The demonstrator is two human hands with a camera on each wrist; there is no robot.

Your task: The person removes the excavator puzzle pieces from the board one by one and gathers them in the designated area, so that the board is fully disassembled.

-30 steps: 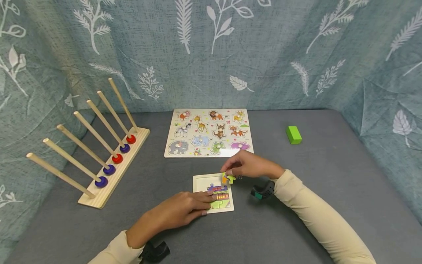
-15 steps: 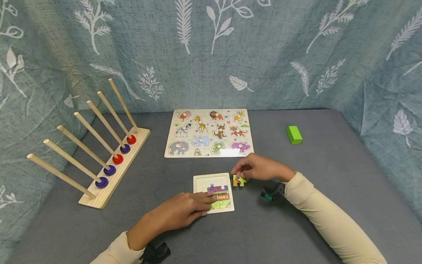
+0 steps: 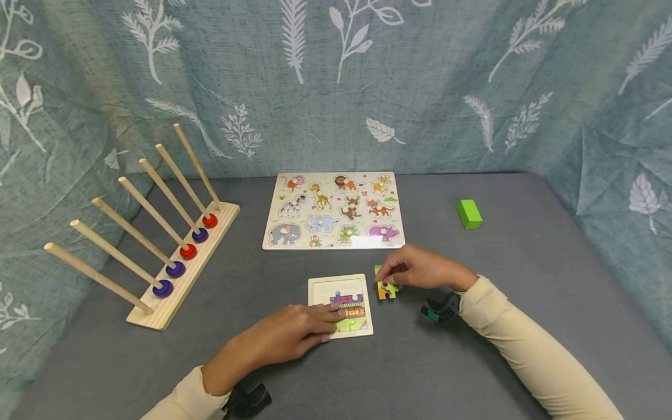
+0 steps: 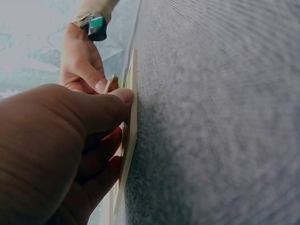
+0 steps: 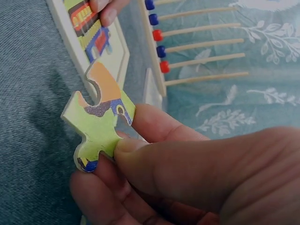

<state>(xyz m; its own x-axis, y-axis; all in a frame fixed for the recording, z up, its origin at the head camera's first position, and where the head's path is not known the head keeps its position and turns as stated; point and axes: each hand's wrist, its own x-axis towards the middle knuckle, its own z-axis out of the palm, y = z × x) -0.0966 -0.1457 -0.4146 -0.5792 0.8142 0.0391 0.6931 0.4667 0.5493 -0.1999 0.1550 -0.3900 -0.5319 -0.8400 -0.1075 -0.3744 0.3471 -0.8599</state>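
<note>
In the head view my left hand (image 3: 296, 331) rests on the near left part of a small wooden puzzle tray (image 3: 317, 287). Its fingertips touch the joined puzzle pieces (image 3: 353, 312), purple, red and green, which fill the tray's right and lower part. To the right of the tray, my right hand (image 3: 420, 268) pinches a puzzle piece (image 5: 101, 117) between thumb and fingers. That piece is green and orange with a dark blue patch, and it hangs tilted in the right wrist view. A green bit shows behind the fingers; whether it belongs to another piece I cannot tell.
Behind the tray lies an animal peg puzzle board (image 3: 310, 245). A wooden rack (image 3: 210, 245) with upright pegs and red and purple rings stands at the left. A green block (image 3: 469, 214) sits at the back right. Patterned curtain (image 3: 420, 87) closes off the back.
My right hand has moved right, from over the tray's upper right corner to beside the tray, with the puzzle piece still pinched. My left hand has stayed in place.
</note>
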